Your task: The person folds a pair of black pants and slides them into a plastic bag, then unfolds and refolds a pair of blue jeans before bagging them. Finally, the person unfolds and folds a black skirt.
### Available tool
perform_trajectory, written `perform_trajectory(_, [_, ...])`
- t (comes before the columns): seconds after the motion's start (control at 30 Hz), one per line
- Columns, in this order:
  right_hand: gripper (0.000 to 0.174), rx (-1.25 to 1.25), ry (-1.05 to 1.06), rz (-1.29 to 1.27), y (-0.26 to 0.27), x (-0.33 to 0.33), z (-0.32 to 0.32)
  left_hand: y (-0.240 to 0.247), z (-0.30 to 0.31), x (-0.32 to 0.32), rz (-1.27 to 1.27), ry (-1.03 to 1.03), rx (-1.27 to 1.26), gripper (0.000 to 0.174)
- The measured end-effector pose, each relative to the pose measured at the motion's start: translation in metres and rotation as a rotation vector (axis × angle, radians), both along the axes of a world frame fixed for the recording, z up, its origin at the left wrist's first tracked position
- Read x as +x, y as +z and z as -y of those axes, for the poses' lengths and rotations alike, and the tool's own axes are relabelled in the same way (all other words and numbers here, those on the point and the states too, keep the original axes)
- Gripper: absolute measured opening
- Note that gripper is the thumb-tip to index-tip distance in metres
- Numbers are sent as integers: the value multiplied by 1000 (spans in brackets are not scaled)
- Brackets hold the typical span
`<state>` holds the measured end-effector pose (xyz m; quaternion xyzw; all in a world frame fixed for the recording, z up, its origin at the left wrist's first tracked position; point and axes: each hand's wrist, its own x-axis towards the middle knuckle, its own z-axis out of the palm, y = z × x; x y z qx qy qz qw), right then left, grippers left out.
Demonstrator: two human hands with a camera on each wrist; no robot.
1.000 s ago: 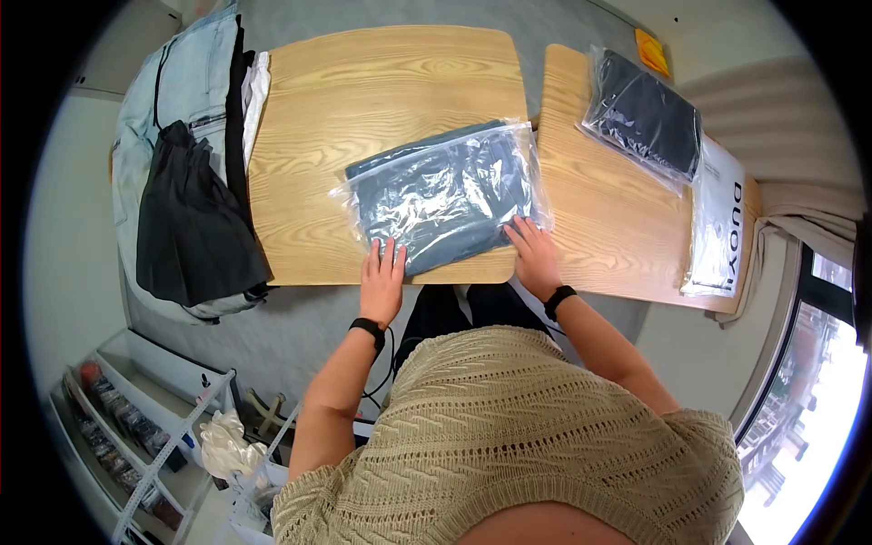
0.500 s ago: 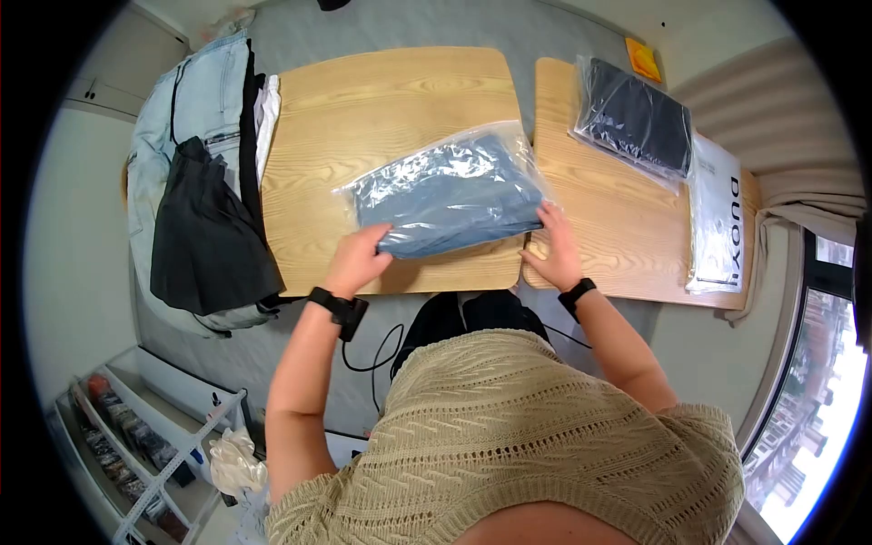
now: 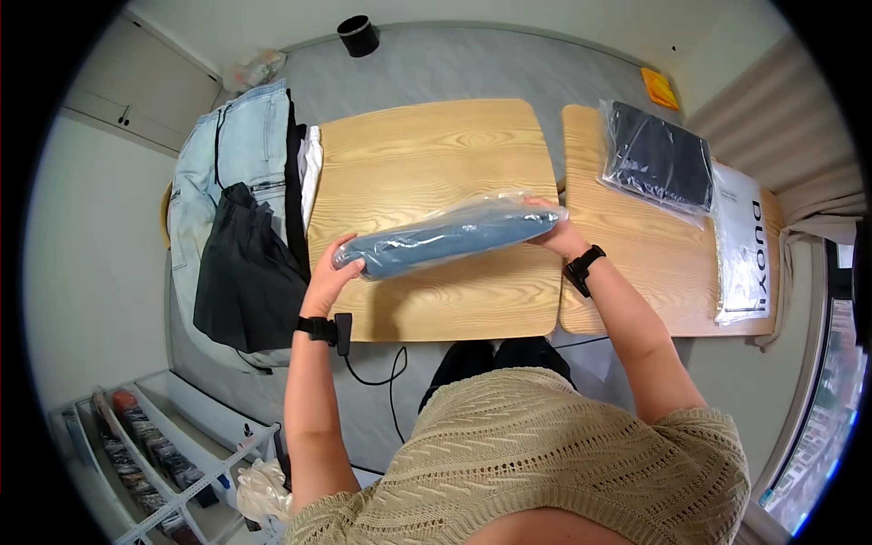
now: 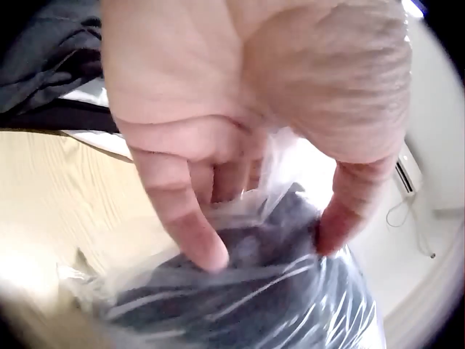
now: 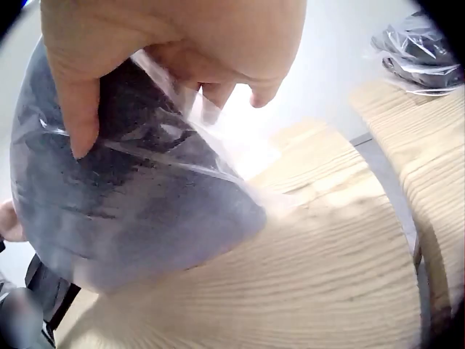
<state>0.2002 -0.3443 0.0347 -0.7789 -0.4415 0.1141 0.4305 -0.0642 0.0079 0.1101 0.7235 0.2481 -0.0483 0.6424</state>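
Note:
A folded blue garment in a clear plastic bag (image 3: pixel 454 238) is held up over the wooden table, tilted so that its folded edge faces me and its shadow falls on the wood. My left hand (image 3: pixel 327 278) grips the left end, thumb on the near side. At the right end my right hand (image 3: pixel 561 236) holds the bag, its fingers partly hidden behind it. In the left wrist view, thumb and fingers (image 4: pixel 207 251) pinch the dark cloth through the plastic. The right wrist view shows the thumb (image 5: pixel 81 131) on one face of the bag and the fingers behind loose plastic.
Light blue jeans (image 3: pixel 256 141) and a black pleated garment (image 3: pixel 245 282) lie at the left of the table (image 3: pixel 436 145). A second table on the right, across a narrow gap, bears a bagged dark garment (image 3: pixel 658 156) and a white printed bag (image 3: pixel 740 241). A black bin (image 3: pixel 358 38) stands beyond.
The bagged garment, flat on the table under both hands earlier, has been raised and tipped up toward me. Both hands have moved from its near edge to grip its ends.

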Motion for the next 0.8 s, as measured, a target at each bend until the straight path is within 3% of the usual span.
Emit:
perform_trajectory(0.07, [49, 156, -48, -974, -15, 12, -3, -32, -7, -13, 253, 189, -19, 57])
perform_trajectory(0.1, [46, 107, -79, -961, -17, 15, -3, -27, 1, -15, 266, 159, -74, 64])
perform_trajectory(0.13, [46, 105, -79, -964, -21, 14, -5, -51, -8, -25, 143, 63, 185, 70])
perform_trajectory(0.2, [48, 233, 10, -827, -31, 16, -7, -57, 17, -20, 153, 8, 431, 65])
perform_trajectory(0.23, [48, 228, 13, -827, -39, 21, -10, -58, 24, -15, 152, 12, 428, 65])
perform_trajectory(0.3, [53, 7, 151, 46, -66, 34, -13, -68, 30, -7, 97, -32, 336, 53])
perform_trajectory(0.33, [53, 3, 153, 45, -69, 34, -9, -75, 29, -5, 96, -30, 331, 53])
perform_trajectory(0.4, [55, -78, -22, 550, -40, 21, -4, -95, 23, -3, 210, 105, 372, 38])
perform_trajectory(0.43, [55, -84, -16, 546, -27, 12, -1, -85, 23, -2, 246, 100, 460, 38])
perform_trajectory(0.5, [48, 22, -176, -389, 1, -4, 7, -48, 27, -1, 172, 99, 396, 34])
perform_trajectory(0.53, [45, -190, -128, -583, 32, -6, 8, -34, 29, -1, 106, 94, 338, 30])
perform_trajectory(0.6, [46, -420, -75, -611, 73, -13, 15, -30, 32, -5, 76, 143, 243, 27])
perform_trajectory(0.63, [46, -426, -73, -615, 68, -16, 19, -30, 34, -6, 62, 161, 152, 28])
perform_trajectory(0.7, [50, -210, -103, -694, 46, -20, 29, -46, 38, -7, 56, 196, 13, 32])
perform_trajectory(0.8, [55, -123, -202, -843, -4, -23, 25, -98, 48, -3, -92, 271, 104, 34])
